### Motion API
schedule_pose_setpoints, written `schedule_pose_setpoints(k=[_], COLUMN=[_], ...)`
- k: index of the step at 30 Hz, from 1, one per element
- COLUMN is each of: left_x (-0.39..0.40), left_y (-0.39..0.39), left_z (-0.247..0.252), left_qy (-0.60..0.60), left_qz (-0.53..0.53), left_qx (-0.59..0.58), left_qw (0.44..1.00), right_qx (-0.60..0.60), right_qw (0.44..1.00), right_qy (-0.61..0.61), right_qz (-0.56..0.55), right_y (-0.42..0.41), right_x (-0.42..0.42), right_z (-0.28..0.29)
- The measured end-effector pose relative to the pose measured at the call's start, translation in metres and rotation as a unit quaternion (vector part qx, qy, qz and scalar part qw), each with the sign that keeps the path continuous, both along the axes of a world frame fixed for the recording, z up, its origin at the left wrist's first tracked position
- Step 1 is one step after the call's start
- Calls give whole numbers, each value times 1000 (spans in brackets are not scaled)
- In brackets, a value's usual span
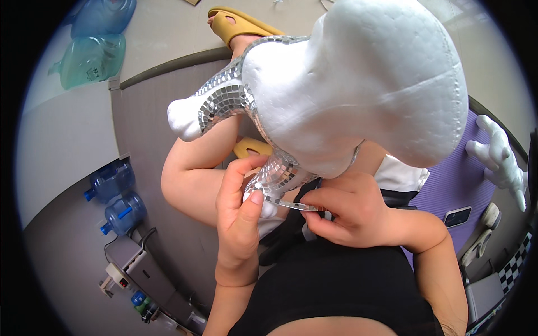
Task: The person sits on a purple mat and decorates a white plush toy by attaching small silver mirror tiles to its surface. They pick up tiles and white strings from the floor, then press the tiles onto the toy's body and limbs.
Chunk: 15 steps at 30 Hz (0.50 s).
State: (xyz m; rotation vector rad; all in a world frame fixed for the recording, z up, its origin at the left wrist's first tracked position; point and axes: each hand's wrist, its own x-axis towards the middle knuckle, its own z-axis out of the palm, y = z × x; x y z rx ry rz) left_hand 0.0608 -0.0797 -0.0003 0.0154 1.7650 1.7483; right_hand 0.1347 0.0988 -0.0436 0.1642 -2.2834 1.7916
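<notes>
A large white foam figure (370, 84) lies across the person's lap, its limbs partly covered with small silver mirror tiles (227, 101). My left hand (241, 210) is at the end of the lower tiled limb, its thumb pressing one end of a narrow strip of mirror tiles (294, 205) against it. The strip's other end is pinched between the thumb and fingers of my right hand (349, 210), below the figure's body. Between the two hands the strip spans a short gap. The fingertips of my left hand are partly hidden behind the limb.
A smaller white figure (498, 155) and a phone (457, 216) lie on a purple mat (470, 185) at the right, with pale shoes (477, 248) beyond. Large blue water bottles (124, 212) stand at the left; a greenish one (92, 61) is at the upper left. Yellow slippers (239, 25) are on the person's feet.
</notes>
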Motion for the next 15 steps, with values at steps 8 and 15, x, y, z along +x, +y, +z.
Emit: schedule_pose_setpoints(k=[8,15], left_x=[-2,-5], left_y=[-2,-3], left_z=[5,5], left_qy=[1,34], left_qz=[-19,-48], left_qx=[-16,-41], left_qw=[1000,997], right_qx=[-148,-289], right_qw=[984,904], right_qy=[-85,-301], right_qz=[47,92], right_y=[-1,1], right_x=[3,11], right_z=[-4,6])
